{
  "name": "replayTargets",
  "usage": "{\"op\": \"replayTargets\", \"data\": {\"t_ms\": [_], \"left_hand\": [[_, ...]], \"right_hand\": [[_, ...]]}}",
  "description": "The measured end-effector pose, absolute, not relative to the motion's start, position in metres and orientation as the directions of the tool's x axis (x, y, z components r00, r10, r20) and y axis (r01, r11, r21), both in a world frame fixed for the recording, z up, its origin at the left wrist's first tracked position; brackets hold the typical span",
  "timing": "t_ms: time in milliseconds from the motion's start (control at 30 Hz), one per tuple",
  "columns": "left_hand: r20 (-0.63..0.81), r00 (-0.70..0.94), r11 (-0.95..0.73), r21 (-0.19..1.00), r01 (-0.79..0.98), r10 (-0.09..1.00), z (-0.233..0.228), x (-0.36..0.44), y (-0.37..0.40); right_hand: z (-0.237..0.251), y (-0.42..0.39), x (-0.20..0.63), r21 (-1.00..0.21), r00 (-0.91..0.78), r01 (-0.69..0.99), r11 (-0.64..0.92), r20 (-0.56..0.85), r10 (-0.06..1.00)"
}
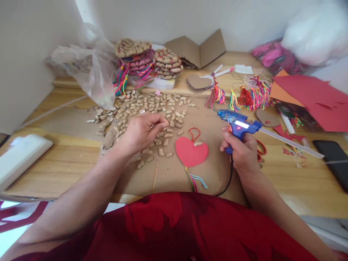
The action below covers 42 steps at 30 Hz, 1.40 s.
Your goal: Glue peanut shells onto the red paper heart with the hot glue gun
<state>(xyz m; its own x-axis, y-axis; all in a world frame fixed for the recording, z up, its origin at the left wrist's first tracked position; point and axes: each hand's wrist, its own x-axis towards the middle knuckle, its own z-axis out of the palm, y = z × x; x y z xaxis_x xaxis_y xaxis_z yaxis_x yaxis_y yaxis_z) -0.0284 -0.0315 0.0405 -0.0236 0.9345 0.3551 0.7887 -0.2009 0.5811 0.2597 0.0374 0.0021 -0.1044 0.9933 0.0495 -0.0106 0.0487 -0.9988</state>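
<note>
A blue glue gun is being gripped tight by the right hand, just right of the red paper heart. Left of the heart, peanut shells are being pinched at by the left hand, fingers together.

A pale wooden bench (its grain bright under soft daylight) stands pushed against plain white walls, with a sheet of brown cardboard spread across its middle.

Wood table w/ cardboard sheet, phone, red paper.
</note>
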Motion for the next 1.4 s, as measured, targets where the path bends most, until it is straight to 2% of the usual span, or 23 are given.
{"op": "replayTargets", "data": {"t_ms": [267, 567, 733, 1000, 1400], "left_hand": [[0.345, -0.027, -0.177, 0.546, 0.819, 0.938, 0.029, -0.039, -0.028], [0.377, 0.155, -0.337, 0.484, 0.808, 0.913, 0.024, -0.037, -0.028], [0.399, 0.187, -0.371, 0.456, 0.809, 0.898, 0.015, -0.040, -0.025], [0.308, 0.165, -0.310, 0.515, 0.799, 0.937, 0.015, -0.034, -0.028], [0.380, 0.036, -0.228, 0.473, 0.851, 0.924, 0.018, -0.042, -0.028]], "right_hand": [[0.003, 0.036, 0.260, -0.999, -0.106, 0.019, 0.048, 0.046, 0.993], [0.003, 0.036, 0.261, -0.999, -0.114, 0.008, 0.040, 0.039, 0.993], [0.003, 0.036, 0.260, -0.999, -0.108, 0.035, 0.037, 0.033, 0.994], [0.002, 0.037, 0.261, -0.999, -0.125, -0.046, 0.024, 0.030, 0.992], [0.007, 0.036, 0.257, -0.997, -0.100, -0.078, -0.005, 0.003, 0.995]]}}
